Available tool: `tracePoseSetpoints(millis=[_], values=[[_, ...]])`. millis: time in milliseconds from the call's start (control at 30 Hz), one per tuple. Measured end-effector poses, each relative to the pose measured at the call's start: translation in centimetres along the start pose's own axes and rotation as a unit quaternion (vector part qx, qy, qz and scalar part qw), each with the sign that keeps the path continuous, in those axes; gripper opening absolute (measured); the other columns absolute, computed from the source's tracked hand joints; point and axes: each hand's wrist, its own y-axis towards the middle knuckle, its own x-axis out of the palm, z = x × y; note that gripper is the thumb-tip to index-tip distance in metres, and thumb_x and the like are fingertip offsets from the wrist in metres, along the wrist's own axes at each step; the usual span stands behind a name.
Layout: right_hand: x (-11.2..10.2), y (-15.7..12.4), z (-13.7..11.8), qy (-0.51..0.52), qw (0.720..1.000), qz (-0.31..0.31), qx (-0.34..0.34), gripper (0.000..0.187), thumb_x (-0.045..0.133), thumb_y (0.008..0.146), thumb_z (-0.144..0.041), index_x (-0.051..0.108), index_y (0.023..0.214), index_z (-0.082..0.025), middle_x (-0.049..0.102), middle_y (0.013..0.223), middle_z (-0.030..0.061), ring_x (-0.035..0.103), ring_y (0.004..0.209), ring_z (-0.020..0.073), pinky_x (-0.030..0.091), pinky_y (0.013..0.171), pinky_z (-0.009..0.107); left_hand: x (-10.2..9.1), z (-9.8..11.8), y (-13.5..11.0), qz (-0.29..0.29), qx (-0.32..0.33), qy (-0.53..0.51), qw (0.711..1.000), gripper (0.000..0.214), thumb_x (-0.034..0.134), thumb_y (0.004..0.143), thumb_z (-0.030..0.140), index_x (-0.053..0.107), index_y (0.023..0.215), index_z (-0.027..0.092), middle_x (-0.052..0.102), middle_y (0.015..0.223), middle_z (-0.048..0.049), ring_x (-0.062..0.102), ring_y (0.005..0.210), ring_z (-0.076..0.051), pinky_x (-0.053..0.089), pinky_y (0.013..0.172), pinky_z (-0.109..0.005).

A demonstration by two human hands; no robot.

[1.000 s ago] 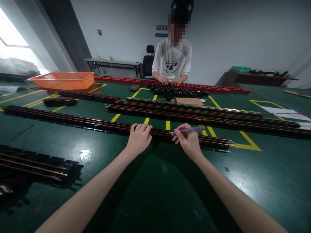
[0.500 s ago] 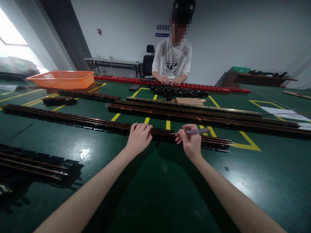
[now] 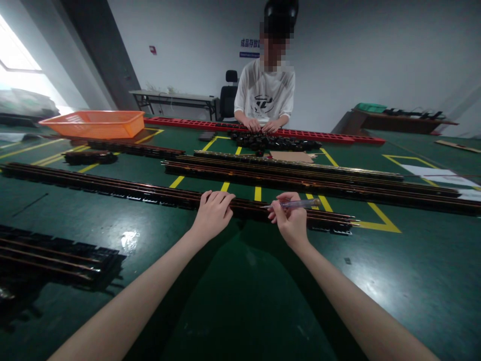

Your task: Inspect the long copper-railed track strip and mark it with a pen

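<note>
Copper-striped, the long rail (image 3: 150,194) lies across the green bench (image 3: 240,281) before you, your left grip (image 3: 213,214) pressed flat on it (open, apparently steadying it) while your right grip (image 3: 291,220) pinches a clear-handled tool (image 3: 296,203) low against the same rail.

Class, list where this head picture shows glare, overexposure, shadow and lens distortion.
Head view: the window is blown out white; glare patches shine on the green surface; the arms throw a dark shadow below the left hand and right hand; the pen is sharp; the pillar leans and the forearms look stretched, a wide-angle effect.
</note>
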Motion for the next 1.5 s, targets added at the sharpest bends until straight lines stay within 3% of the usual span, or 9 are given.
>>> tracePoseSetpoints(millis=[333, 633, 1033, 1500], values=[[0.15, 0.06, 0.52, 0.024, 1.000, 0.009, -0.003, 0.016, 0.057, 0.084, -0.030, 0.045, 0.090, -0.020, 0.060, 0.062, -0.0032, 0.059, 0.046, 0.0105, 0.047, 0.038, 0.019, 0.14, 0.34, 0.05, 0.009, 0.019, 0.035, 0.999, 0.033, 0.039, 0.087, 0.013, 0.059, 0.113, 0.017, 0.065, 0.114, -0.0083, 0.056, 0.110, -0.024, 0.032, 0.102, -0.047], [-0.11, -0.03, 0.30, -0.006, 0.999, -0.033, -0.007, 0.018, 0.060, 0.084, -0.033, 0.049, 0.082, -0.019, 0.061, 0.065, -0.0001, 0.062, 0.051, 0.0124, 0.050, 0.041, 0.022, 0.13, 0.32, 0.00, 0.011, 0.019, 0.034, 0.999, 0.036, 0.039, 0.086, 0.011, 0.059, 0.115, 0.017, 0.065, 0.115, -0.0091, 0.055, 0.111, -0.024, 0.031, 0.103, -0.047], [-0.17, 0.00, -0.01, -0.029, 0.999, -0.043, -0.003, 0.020, 0.062, 0.082, -0.035, 0.050, 0.079, -0.019, 0.060, 0.064, 0.0000, 0.062, 0.051, 0.0132, 0.051, 0.042, 0.023, -0.01, 0.38, 0.08, 0.002, 0.011, 0.040, 0.999, 0.035, 0.039, 0.086, 0.011, 0.058, 0.115, 0.015, 0.065, 0.114, -0.0084, 0.056, 0.110, -0.024, 0.031, 0.102, -0.046], [0.19, -0.16, 0.03, -0.005, 1.000, -0.023, -0.015, 0.017, 0.059, 0.083, -0.033, 0.050, 0.078, -0.019, 0.059, 0.061, -0.0006, 0.061, 0.048, 0.0124, 0.048, 0.039, 0.022, 0.00, 0.41, 0.01, 0.003, 0.013, 0.051, 0.999, 0.037, 0.038, 0.086, 0.010, 0.058, 0.117, 0.015, 0.064, 0.116, -0.0089, 0.055, 0.111, -0.024, 0.033, 0.102, -0.046]])
